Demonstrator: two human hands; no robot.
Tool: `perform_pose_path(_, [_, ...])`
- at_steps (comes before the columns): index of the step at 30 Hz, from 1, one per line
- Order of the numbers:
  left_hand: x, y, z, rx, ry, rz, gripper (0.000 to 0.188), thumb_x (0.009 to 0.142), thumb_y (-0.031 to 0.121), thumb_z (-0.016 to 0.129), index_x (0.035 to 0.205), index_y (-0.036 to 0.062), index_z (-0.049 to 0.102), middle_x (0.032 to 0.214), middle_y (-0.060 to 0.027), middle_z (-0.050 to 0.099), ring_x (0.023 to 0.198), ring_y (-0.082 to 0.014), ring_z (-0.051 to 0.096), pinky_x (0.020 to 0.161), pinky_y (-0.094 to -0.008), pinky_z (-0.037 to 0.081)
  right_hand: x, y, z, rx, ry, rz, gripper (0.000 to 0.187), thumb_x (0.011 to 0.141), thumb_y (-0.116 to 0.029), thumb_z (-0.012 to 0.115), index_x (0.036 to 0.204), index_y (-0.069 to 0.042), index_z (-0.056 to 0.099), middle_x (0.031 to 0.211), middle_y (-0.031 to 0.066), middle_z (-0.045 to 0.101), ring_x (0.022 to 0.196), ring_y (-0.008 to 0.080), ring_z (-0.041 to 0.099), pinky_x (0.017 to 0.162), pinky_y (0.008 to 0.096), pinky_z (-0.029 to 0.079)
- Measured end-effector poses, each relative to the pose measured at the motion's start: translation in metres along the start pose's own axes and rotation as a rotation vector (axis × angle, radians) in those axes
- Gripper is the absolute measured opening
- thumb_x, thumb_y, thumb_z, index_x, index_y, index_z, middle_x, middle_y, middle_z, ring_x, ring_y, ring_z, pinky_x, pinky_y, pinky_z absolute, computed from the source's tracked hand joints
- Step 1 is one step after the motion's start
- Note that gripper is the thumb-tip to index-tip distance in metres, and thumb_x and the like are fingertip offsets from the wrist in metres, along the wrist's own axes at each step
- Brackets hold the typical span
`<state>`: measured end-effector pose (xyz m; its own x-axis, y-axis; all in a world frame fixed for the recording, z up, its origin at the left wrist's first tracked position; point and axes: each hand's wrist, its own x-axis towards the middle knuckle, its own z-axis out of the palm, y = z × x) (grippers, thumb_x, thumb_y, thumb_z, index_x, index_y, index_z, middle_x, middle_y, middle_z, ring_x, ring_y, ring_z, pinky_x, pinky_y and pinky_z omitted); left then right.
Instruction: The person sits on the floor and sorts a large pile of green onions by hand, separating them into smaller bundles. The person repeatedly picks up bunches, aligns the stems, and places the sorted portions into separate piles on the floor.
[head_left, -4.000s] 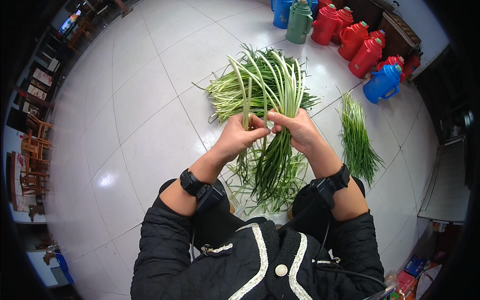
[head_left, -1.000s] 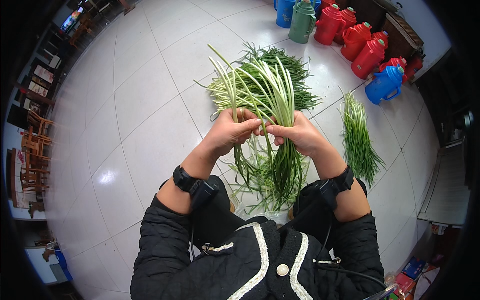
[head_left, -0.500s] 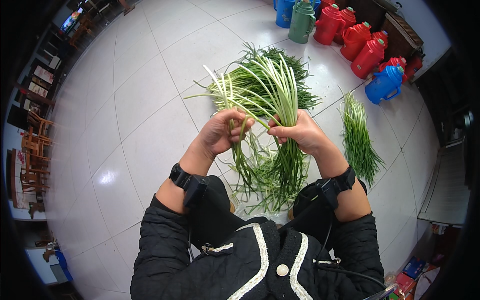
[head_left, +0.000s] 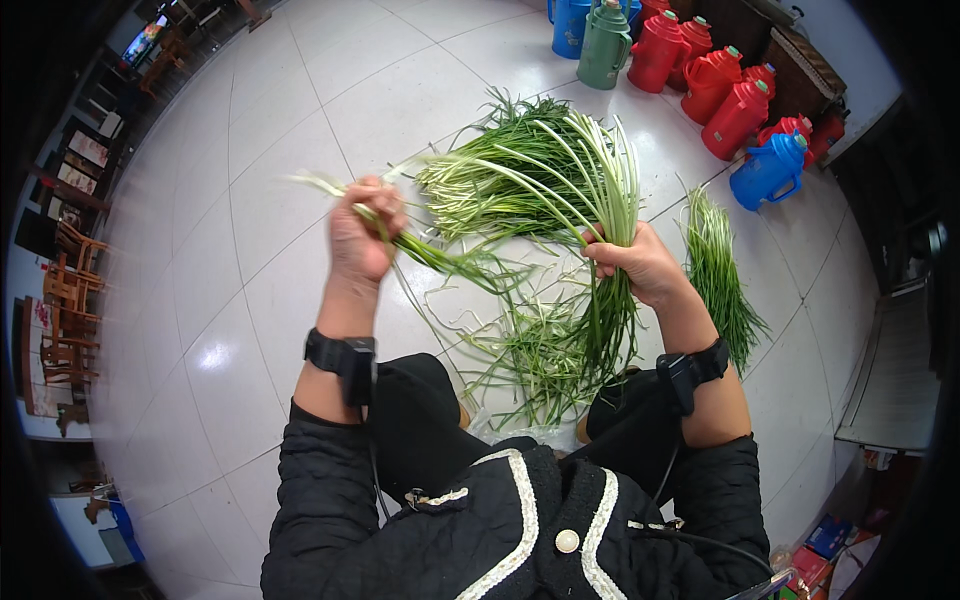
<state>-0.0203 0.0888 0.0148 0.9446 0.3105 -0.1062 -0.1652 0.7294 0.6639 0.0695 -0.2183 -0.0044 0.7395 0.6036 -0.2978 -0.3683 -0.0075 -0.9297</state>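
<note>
My left hand, a little blurred, is closed round a small bunch of garlic chives whose green leaves trail right over the floor while the pale ends stick out to the left. Upright in my right hand is a thicker bunch of garlic chives, white stems up and green leaves hanging down. Beyond both hands lies a large heap of garlic chives. Loose, tangled scraps of leaf and stem are scattered between my knees and the hands.
To the right rests a separate bundle of chives. Red thermos flasks, a green one and a blue one stand at the far right. Wooden chairs line the left side of the tiled floor.
My left hand has swung left, carrying a small bunch away from the other hand. My right hand has moved slightly right with its thicker bunch.
</note>
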Motion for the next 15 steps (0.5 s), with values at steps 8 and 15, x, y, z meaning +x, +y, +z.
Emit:
perform_pose_path(8, [-0.022, -0.082, 0.041, 0.532, -0.198, -0.185, 0.014, 0.083, 0.016, 0.065, 0.087, 0.0044, 0.059, 0.063, 0.0034, 0.052, 0.047, -0.0031, 0.042, 0.039, -0.018, 0.028, 0.006, 0.014, 0.036, -0.031, -0.126, -0.02, 0.022, 0.073, -0.006, 0.072, 0.09, -0.001, 0.059, 0.078, 0.0012, 0.057, 0.058, 0.0084, 0.054, 0.051, 0.0225, 0.046])
perform_pose_path(15, [-0.018, -0.076, 0.043, 0.515, -0.13, -0.096, 0.014, 0.084, 0.018, 0.064, 0.083, 0.0048, 0.06, 0.065, 0.0, 0.057, 0.048, -0.0035, 0.044, 0.039, -0.018, 0.029, 0.007, 0.009, 0.042, -0.077, -0.111, -0.055, 0.02, 0.072, -0.008, 0.074, 0.084, -0.001, 0.059, 0.068, 0.0001, 0.057, 0.054, 0.0074, 0.052, 0.049, 0.0211, 0.044])
